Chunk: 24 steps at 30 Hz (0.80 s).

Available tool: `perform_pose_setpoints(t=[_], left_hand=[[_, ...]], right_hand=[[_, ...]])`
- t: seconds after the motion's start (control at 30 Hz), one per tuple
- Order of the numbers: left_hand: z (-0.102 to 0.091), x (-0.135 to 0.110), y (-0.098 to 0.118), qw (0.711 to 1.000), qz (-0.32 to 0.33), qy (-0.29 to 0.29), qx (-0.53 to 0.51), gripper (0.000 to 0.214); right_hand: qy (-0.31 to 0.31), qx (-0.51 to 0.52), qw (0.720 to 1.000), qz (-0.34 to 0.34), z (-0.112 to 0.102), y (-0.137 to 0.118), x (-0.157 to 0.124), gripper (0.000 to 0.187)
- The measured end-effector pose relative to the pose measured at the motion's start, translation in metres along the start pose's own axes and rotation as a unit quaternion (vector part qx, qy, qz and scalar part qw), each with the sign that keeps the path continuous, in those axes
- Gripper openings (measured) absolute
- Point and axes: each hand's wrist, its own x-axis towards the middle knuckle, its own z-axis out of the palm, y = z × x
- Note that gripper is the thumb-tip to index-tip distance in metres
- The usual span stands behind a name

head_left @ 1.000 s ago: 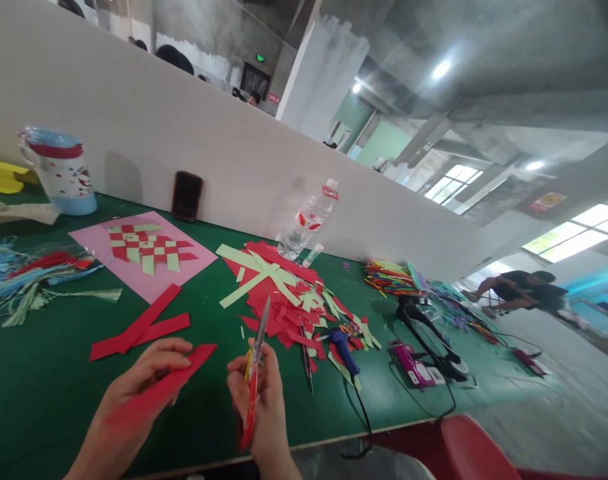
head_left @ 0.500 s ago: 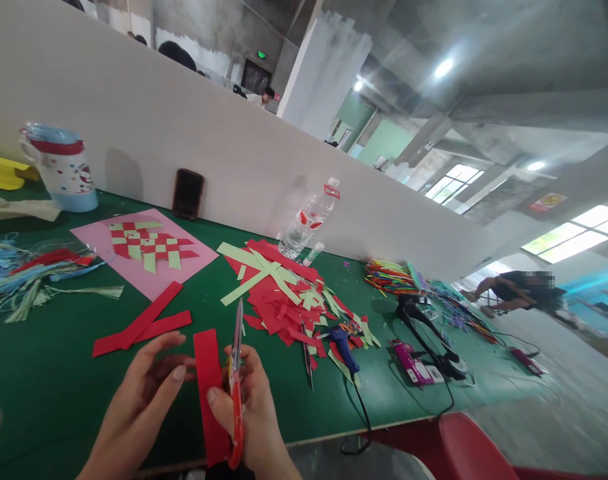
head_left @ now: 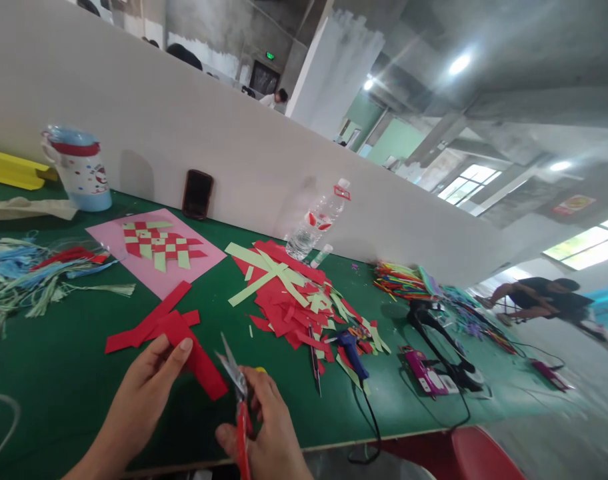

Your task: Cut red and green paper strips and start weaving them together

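My left hand (head_left: 147,390) pinches a red paper strip (head_left: 197,357) near the front edge of the green table (head_left: 59,380). My right hand (head_left: 269,433) grips red-handled scissors (head_left: 237,393), whose blades are spread apart and point at the strip's lower end. Two more red strips (head_left: 144,325) lie just beyond my left hand. A pile of red and pale green paper scraps (head_left: 289,293) sits in the middle of the table.
A pink sheet with a red-green woven pattern (head_left: 157,250) lies at the left, with a mug (head_left: 81,170), a phone (head_left: 197,194) and a water bottle (head_left: 317,227) by the white partition. A blue glue gun (head_left: 351,350), cables and coloured sticks (head_left: 401,277) lie to the right. A person crouches far right.
The red strip passed back from beside my right hand to my left hand, now angled toward the scissors. The scissor blades have opened and dropped lower. The view shifted slightly.
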Motion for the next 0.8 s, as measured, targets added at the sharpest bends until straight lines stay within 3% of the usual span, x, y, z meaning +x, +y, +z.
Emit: perform_pose_setpoints(t=[0.1,0.23,0.8], left_hand=[[-0.001,0.0,0.004,1.0,-0.007,0.009,0.0,0.053],[0.001,-0.003,0.007,1.0,-0.015,-0.006,0.003,0.052],[0.002,-0.007,0.003,0.999,-0.026,-0.038,0.0,0.046]], right_hand=[[-0.037,-0.095,0.995,0.011,-0.01,-0.01,-0.003,0.078],[-0.04,-0.141,0.989,0.023,-0.009,-0.014,-0.001,0.081],[0.004,-0.124,0.992,-0.021,0.004,0.001,-0.005,0.082]])
